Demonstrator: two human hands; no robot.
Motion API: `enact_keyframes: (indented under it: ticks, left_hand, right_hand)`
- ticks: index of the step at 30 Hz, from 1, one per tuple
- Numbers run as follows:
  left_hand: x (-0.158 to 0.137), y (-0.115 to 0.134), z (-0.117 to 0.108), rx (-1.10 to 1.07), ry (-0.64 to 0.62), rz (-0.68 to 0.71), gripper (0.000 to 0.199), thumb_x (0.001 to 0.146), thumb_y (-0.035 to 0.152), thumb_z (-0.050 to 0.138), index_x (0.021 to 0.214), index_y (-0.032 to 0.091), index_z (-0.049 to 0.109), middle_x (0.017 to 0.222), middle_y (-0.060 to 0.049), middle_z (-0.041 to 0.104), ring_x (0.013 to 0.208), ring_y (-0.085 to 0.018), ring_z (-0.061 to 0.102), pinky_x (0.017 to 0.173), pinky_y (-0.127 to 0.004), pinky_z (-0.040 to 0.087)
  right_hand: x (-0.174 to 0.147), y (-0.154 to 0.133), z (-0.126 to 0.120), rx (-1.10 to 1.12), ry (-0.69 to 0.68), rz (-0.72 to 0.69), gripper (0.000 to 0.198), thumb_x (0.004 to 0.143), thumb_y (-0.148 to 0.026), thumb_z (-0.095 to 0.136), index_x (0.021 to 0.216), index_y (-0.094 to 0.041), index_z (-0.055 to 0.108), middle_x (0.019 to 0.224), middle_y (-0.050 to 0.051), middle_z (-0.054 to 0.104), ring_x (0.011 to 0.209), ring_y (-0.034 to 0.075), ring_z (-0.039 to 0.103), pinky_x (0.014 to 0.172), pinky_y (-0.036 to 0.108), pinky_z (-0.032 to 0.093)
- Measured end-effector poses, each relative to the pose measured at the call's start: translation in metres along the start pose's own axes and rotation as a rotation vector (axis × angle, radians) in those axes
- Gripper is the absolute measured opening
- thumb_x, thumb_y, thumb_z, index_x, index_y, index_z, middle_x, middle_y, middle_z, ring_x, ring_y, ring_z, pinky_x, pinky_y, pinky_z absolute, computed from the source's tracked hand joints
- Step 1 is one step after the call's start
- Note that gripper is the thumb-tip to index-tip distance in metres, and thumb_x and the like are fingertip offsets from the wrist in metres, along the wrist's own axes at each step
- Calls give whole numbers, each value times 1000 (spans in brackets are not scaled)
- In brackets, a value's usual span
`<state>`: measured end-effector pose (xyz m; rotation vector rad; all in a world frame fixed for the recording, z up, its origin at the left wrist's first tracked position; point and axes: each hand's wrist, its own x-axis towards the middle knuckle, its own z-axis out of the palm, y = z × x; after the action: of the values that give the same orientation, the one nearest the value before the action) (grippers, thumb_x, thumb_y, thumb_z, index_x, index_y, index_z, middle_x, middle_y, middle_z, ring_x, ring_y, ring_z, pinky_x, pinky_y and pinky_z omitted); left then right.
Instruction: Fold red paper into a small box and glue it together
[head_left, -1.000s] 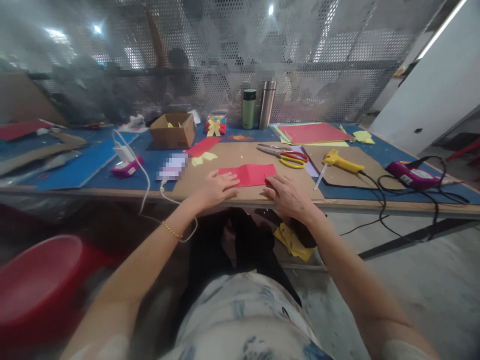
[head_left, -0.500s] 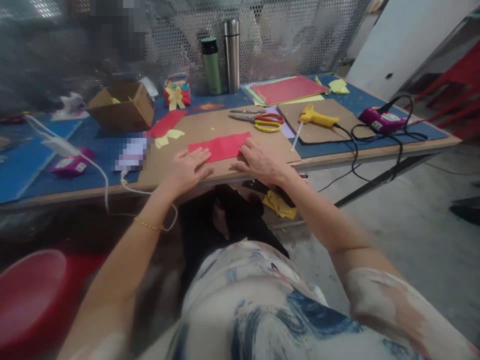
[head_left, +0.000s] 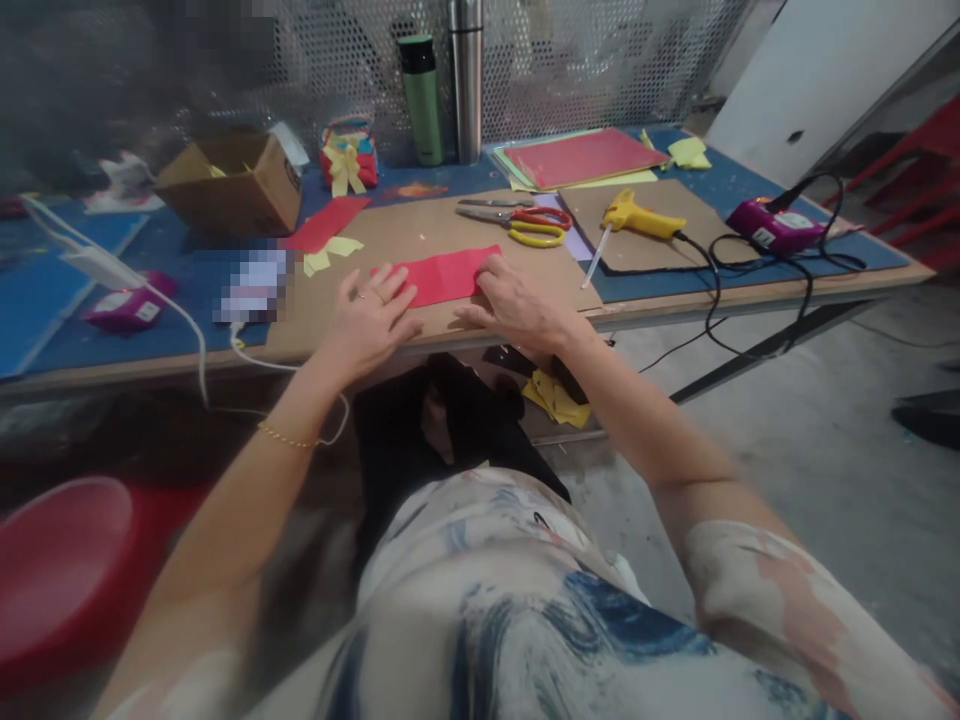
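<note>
A folded strip of red paper (head_left: 444,276) lies flat on a brown cardboard sheet (head_left: 427,226) near the table's front edge, a crease running across its middle. My left hand (head_left: 369,318) rests on the strip's left end, fingers spread and flat. At the right end my right hand (head_left: 521,300) has its fingers curled down over the strip's corner, with the thumb along the near side. Just beyond the strip are scissors (head_left: 517,218) with red and yellow handles. Another red paper piece (head_left: 328,222) and yellow paper cutouts (head_left: 331,254) lie to the left.
Right of the cardboard sit a yellow glue gun (head_left: 643,216) and a purple power box (head_left: 776,227) with black cable. Behind stand a green flask (head_left: 424,115), a steel flask (head_left: 466,95), coloured sheets (head_left: 585,158), a small decorated bag (head_left: 349,160) and a cardboard box (head_left: 232,190).
My left hand's fingers have lifted and spread slightly, shifting a little left on the strip. My right hand stays at the right end. The whole view has tilted slightly.
</note>
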<state>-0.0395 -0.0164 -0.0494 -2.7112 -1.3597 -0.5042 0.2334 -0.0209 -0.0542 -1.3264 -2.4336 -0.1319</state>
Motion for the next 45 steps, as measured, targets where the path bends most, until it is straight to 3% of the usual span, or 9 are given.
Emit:
enact_keyframes:
  ticks: [5,13,17,22,26,29,33,36,45]
  left_hand:
    - [-3,2,3,-7,14,9,61,110,57,33,153,25,62,160,-13,60,152,-33,53,133,-61,16]
    - [-8,23,-2,130,-107,-39,83,109,66,24,163,7,45,167,-23,47,159,-36,42,133,-58,17]
    - [-8,29,-4,153,-143,-96,85,108,69,23,165,9,42,170,-21,43,163,-32,36,135,-55,15]
    - [-5,19,-3,91,-170,-119,74,110,64,26,162,16,49,170,-18,45,161,-30,38,131,-53,25]
    - [8,14,-5,23,-113,-150,52,111,49,36,139,19,69,152,-16,66,143,-31,58,119,-48,40]
    - [23,14,-7,30,-94,-222,39,108,41,47,124,16,72,132,-18,74,125,-32,67,109,-46,48]
    - [43,7,-7,110,-83,-293,35,105,26,44,123,13,71,131,-22,73,128,-34,64,112,-50,44]
    - [50,-1,-2,156,-34,-312,42,103,20,39,130,14,70,136,-23,70,132,-36,61,117,-54,39]
    - [44,3,-6,227,98,-377,44,100,26,48,137,13,69,131,-24,63,124,-37,58,112,-52,43]
  right_hand:
    - [0,-1,2,23,15,23,67,107,-71,31,115,-12,62,119,20,63,109,33,61,99,47,47]
    - [-11,-14,12,-66,80,-26,66,108,-66,33,112,-10,68,121,26,68,120,39,61,109,52,45]
    - [-6,-11,9,-53,68,-25,58,109,-60,42,116,-10,70,128,26,70,125,37,63,112,49,43]
    - [17,5,-19,-13,-112,100,39,109,-41,49,103,-14,76,109,18,78,102,28,71,89,34,47]
    - [58,21,-27,-18,-111,89,32,105,-34,55,104,-14,79,113,18,80,99,26,72,83,32,45]
    - [85,26,-18,-10,-192,39,30,103,-32,58,102,-14,81,108,16,80,94,24,71,79,31,44]
    - [95,23,-6,22,-150,-7,35,99,-47,67,98,-15,81,100,14,80,89,23,70,79,31,45]
    - [91,21,-1,8,-71,24,40,95,-53,70,104,-15,80,108,16,78,97,26,70,81,33,47]
    - [122,25,-4,64,-39,88,17,92,-21,68,99,-15,82,102,14,80,93,26,71,78,32,46]
